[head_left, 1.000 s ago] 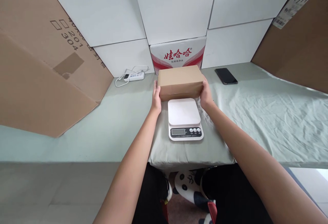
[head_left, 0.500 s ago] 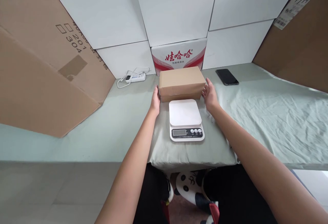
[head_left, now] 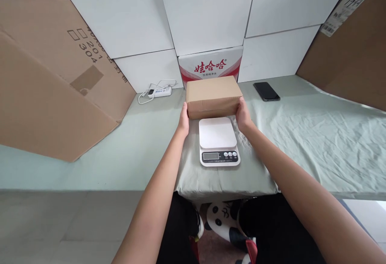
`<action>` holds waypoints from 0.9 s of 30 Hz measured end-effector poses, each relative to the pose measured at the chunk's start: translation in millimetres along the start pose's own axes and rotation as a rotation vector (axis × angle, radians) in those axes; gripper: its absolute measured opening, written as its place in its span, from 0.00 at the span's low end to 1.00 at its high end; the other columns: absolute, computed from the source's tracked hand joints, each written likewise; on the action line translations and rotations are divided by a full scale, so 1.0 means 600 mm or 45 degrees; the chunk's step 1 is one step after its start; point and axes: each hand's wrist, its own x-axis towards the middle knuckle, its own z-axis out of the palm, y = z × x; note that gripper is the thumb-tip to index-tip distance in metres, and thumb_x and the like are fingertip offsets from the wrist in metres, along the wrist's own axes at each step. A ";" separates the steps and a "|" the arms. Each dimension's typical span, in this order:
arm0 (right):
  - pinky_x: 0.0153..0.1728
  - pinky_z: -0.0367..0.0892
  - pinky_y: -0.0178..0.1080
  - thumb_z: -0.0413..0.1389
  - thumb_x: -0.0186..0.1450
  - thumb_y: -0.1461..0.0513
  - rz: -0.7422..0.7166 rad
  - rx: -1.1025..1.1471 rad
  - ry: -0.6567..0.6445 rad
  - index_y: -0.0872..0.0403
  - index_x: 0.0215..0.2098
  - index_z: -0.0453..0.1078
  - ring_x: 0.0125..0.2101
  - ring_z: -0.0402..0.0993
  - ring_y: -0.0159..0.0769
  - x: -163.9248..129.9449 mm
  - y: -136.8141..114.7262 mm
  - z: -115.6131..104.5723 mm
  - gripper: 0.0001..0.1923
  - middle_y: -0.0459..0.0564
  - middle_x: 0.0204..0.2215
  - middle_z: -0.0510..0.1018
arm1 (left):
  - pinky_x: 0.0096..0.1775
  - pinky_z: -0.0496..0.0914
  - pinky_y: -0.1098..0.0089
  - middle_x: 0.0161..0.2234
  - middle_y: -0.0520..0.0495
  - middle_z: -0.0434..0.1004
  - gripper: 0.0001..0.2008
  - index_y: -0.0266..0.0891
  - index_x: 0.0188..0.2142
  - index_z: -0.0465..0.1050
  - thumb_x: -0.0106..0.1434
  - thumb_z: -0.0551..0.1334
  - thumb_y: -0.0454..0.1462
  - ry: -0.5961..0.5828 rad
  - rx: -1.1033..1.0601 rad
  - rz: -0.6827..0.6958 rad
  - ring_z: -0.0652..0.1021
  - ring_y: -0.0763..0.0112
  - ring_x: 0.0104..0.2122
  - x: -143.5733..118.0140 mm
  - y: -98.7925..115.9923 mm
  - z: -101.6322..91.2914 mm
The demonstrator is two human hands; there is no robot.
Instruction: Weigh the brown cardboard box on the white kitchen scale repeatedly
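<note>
A closed brown cardboard box [head_left: 213,96] sits just behind a white kitchen scale [head_left: 218,141] on the cloth-covered table [head_left: 301,135]. My left hand [head_left: 183,119] presses on the box's left end and my right hand [head_left: 243,115] on its right end, so the box is clamped between both palms. The scale's platform carries nothing and its display and buttons face me.
A dark phone [head_left: 266,91] lies at the back right. A white power strip with cable [head_left: 159,91] lies at the back left. White boxes and a red-printed carton [head_left: 210,66] line the back; large flattened brown cartons [head_left: 45,87] lean at the left and right.
Half a second ago my hands were slightly off the box's ends; both have closed back onto it and the box looks a little raised.
</note>
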 end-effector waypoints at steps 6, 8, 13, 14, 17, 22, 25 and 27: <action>0.82 0.55 0.52 0.49 0.70 0.32 -0.099 -0.054 -0.083 0.44 0.73 0.66 0.81 0.55 0.48 -0.002 -0.039 0.008 0.42 0.47 0.76 0.71 | 0.78 0.57 0.57 0.77 0.45 0.70 0.31 0.40 0.69 0.73 0.82 0.49 0.56 -0.029 0.000 0.156 0.61 0.53 0.81 -0.017 0.038 0.010; 0.82 0.55 0.53 0.50 0.71 0.32 -0.117 -0.061 -0.111 0.42 0.74 0.66 0.81 0.57 0.48 -0.012 -0.050 0.007 0.41 0.45 0.77 0.70 | 0.78 0.58 0.59 0.77 0.45 0.70 0.31 0.41 0.70 0.72 0.82 0.50 0.56 -0.015 0.018 0.186 0.62 0.55 0.80 -0.023 0.041 0.011; 0.83 0.54 0.55 0.51 0.71 0.33 -0.120 -0.102 -0.157 0.39 0.76 0.63 0.82 0.54 0.49 -0.056 -0.076 -0.012 0.41 0.43 0.77 0.70 | 0.78 0.58 0.57 0.77 0.44 0.70 0.31 0.42 0.70 0.73 0.81 0.51 0.56 -0.007 0.055 0.181 0.63 0.55 0.80 -0.061 0.034 0.016; 0.83 0.53 0.56 0.51 0.72 0.33 -0.115 -0.118 -0.159 0.39 0.76 0.63 0.82 0.53 0.49 -0.066 -0.081 -0.019 0.41 0.42 0.77 0.70 | 0.78 0.58 0.57 0.76 0.44 0.71 0.31 0.43 0.70 0.73 0.80 0.52 0.57 -0.022 0.064 0.174 0.63 0.55 0.80 -0.075 0.033 0.017; 0.85 0.47 0.57 0.52 0.73 0.34 -0.122 -0.156 -0.147 0.37 0.76 0.62 0.82 0.53 0.48 -0.101 -0.094 -0.041 0.39 0.40 0.79 0.66 | 0.77 0.62 0.55 0.74 0.45 0.74 0.33 0.45 0.69 0.75 0.78 0.53 0.60 -0.090 0.074 0.124 0.64 0.52 0.79 -0.121 0.040 0.020; 0.85 0.46 0.57 0.49 0.76 0.36 -0.121 -0.163 -0.161 0.35 0.79 0.58 0.83 0.48 0.48 -0.163 -0.111 -0.061 0.37 0.38 0.81 0.62 | 0.78 0.60 0.52 0.74 0.45 0.74 0.37 0.46 0.68 0.76 0.77 0.50 0.64 -0.127 0.122 0.181 0.64 0.50 0.80 -0.192 0.070 0.021; 0.84 0.49 0.57 0.48 0.77 0.38 -0.118 -0.158 -0.149 0.35 0.79 0.57 0.83 0.50 0.48 -0.192 -0.114 -0.065 0.36 0.40 0.80 0.64 | 0.79 0.58 0.50 0.75 0.44 0.73 0.38 0.46 0.69 0.76 0.76 0.50 0.65 -0.116 0.143 0.167 0.63 0.49 0.80 -0.218 0.073 0.019; 0.84 0.50 0.57 0.48 0.77 0.39 -0.116 -0.169 -0.137 0.34 0.79 0.58 0.83 0.51 0.48 -0.204 -0.113 -0.064 0.35 0.40 0.80 0.64 | 0.79 0.57 0.51 0.76 0.44 0.72 0.38 0.46 0.69 0.75 0.76 0.50 0.66 -0.083 0.148 0.144 0.62 0.50 0.80 -0.229 0.067 0.017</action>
